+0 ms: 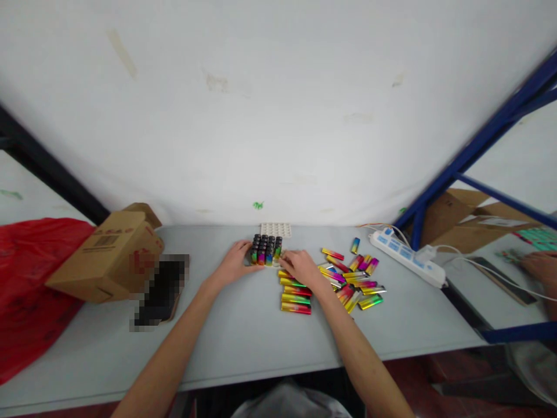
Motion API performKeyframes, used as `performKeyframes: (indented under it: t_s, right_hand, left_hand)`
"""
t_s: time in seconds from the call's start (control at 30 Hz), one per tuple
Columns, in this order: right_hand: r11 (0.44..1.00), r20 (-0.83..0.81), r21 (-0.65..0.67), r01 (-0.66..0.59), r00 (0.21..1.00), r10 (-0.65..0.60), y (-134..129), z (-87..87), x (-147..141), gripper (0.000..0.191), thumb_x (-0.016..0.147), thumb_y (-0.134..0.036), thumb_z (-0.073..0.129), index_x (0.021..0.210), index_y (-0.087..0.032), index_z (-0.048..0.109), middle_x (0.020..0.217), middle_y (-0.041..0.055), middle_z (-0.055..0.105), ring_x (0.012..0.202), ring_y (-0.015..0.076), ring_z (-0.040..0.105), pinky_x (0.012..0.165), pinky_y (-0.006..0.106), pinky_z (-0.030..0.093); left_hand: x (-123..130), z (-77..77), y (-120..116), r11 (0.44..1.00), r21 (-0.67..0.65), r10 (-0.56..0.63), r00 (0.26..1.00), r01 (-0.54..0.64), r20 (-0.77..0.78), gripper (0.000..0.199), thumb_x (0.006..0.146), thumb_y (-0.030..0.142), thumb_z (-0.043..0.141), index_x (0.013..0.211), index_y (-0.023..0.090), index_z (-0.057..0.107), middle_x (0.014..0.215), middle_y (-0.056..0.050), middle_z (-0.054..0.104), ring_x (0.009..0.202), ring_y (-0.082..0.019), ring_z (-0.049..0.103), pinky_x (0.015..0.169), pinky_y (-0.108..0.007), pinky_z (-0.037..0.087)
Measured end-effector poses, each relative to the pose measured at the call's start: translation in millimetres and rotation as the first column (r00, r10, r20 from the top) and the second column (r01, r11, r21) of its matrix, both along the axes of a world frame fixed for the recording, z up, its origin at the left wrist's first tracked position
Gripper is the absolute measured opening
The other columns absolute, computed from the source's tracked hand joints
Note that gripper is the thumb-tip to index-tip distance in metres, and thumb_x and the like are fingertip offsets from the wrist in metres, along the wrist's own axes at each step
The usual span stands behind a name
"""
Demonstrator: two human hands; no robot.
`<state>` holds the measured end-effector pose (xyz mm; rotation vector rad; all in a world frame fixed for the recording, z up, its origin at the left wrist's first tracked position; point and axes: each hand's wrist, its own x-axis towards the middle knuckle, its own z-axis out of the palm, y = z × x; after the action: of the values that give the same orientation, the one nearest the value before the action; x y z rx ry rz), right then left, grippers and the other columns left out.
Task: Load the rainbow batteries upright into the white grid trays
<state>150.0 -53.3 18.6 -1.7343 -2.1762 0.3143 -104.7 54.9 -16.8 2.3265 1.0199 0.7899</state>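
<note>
A tight block of lighters (pixel 266 249) with black tops and shiny rainbow bodies stands upright in a pale tray (pixel 275 265), which is mostly hidden. My left hand (pixel 237 262) curls around the block's left side, thumb along the front and fingers at the back. At its right edge is my right hand (pixel 297 266), with fingertips drawn together low by the tray; what they hold, if anything, is hidden. Just below that hand, a neat column of lighters (pixel 296 299) lies flat, gold fading to red or green. More loose lighters (pixel 348 281) lie heaped to the right, partly behind my right forearm.
A white tray with holes (pixel 275 230) rests against the wall. To the left are a cardboard box (pixel 108 255), a red bag (pixel 39 290) and a blurred dark phone-like slab (pixel 161 293). A power strip (pixel 409 258) with cables borders the right side, near a blue frame (pixel 478 130). Another person's hand (pixel 539 266) shows beyond.
</note>
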Motion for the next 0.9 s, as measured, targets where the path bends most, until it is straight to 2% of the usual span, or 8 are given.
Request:
performKeyframes:
  t_s: [0.2,0.33,0.4,0.47,0.57,0.63,0.77,0.9]
  right_hand:
    - [1.0,-0.014,0.003,0.002,1.0,-0.002,0,-4.3,-1,0.025,0.112,-0.031,0.057,0.102,-0.018,0.076,0.096,0.0079,0.08,0.089,0.0204,0.073,0.084,0.028,0.045]
    - [0.999,-0.129,0.048,-0.008,0.992,0.014,-1,-0.6,3,0.024,0.112,-0.03,0.057,0.106,-0.019,0.077,0.097,0.0068,0.08,0.09,0.0196,0.072,0.085,0.028,0.047]
    - [0.992,-0.205,0.117,0.056,0.978,-0.03,-3,5.2,18,0.026,0.113,-0.031,0.054,0.109,-0.02,0.078,0.101,0.0071,0.08,0.093,0.0201,0.072,0.088,0.029,0.049]
    - [0.97,-0.236,0.165,0.18,0.962,-0.139,-7,10.9,43,0.028,0.112,-0.03,0.053,0.108,-0.02,0.079,0.103,0.0085,0.08,0.092,0.0212,0.072,0.09,0.031,0.05]
    - [0.924,-0.174,0.15,0.352,0.929,-0.326,-18,12.5,92,0.02,0.105,-0.02,0.061,0.113,-0.017,0.079,0.106,0.0107,0.079,0.094,0.0226,0.072,0.095,0.034,0.052]
    - [0.895,-0.089,0.116,0.431,0.902,-0.422,-28,6.7,120,0.021,0.1,-0.018,0.067,0.117,-0.016,0.079,0.113,0.0144,0.078,0.101,0.0248,0.071,0.101,0.036,0.051]
    - [0.915,-0.013,0.035,0.401,0.916,-0.401,-45,-12.1,149,0.013,0.101,-0.024,0.066,0.105,-0.019,0.077,0.111,0.0129,0.076,0.106,0.0262,0.07,0.099,0.036,0.051]
    - [0.903,-0.178,0.078,0.423,0.897,-0.404,-47,-17.4,153,0.017,0.104,-0.029,0.059,0.115,-0.021,0.069,0.104,0.0094,0.077,0.098,0.0259,0.071,0.091,0.037,0.053]
  left_hand:
    - [-1,-1.5,1,1.0,-0.002,-0.002,1.0,0.002,-0.002,0.072,0.07,0.069,0.088,0.122,0.021,0.074,0.128,-0.016,0.073,0.124,-0.039,0.066,0.114,-0.056,0.053]
    - [-2,-2.3,3,1.0,0.007,0.001,1.0,-0.001,0.0,0.072,0.069,0.07,0.088,0.121,0.022,0.074,0.128,-0.015,0.073,0.124,-0.04,0.066,0.114,-0.056,0.053]
    - [-2,-2.2,3,1.0,0.003,0.004,1.0,-0.004,-0.002,0.072,0.069,0.07,0.088,0.121,0.022,0.075,0.128,-0.015,0.073,0.125,-0.04,0.066,0.115,-0.055,0.053]
    - [-2,-1.7,3,1.0,-0.009,0.013,1.0,-0.013,-0.012,0.073,0.068,0.07,0.088,0.121,0.021,0.075,0.129,-0.017,0.073,0.126,-0.041,0.065,0.116,-0.056,0.053]
    - [-2,0.2,3,0.999,-0.028,0.024,0.999,-0.025,-0.034,0.077,0.068,0.072,0.087,0.122,0.018,0.075,0.133,-0.018,0.072,0.128,-0.042,0.065,0.117,-0.056,0.052]
    - [-2,1.6,3,0.999,-0.031,0.024,0.999,-0.025,-0.045,0.078,0.069,0.073,0.085,0.124,0.018,0.075,0.134,-0.018,0.072,0.129,-0.042,0.065,0.117,-0.055,0.052]
    - [-2,2.9,3,1.0,-0.016,0.021,0.999,-0.022,-0.036,0.077,0.068,0.074,0.085,0.123,0.021,0.076,0.134,-0.016,0.074,0.129,-0.041,0.066,0.117,-0.055,0.052]
    - [-2,1.6,3,0.999,-0.011,0.03,0.999,-0.03,-0.012,0.076,0.067,0.073,0.086,0.121,0.021,0.077,0.131,-0.016,0.076,0.127,-0.042,0.067,0.115,-0.055,0.054]
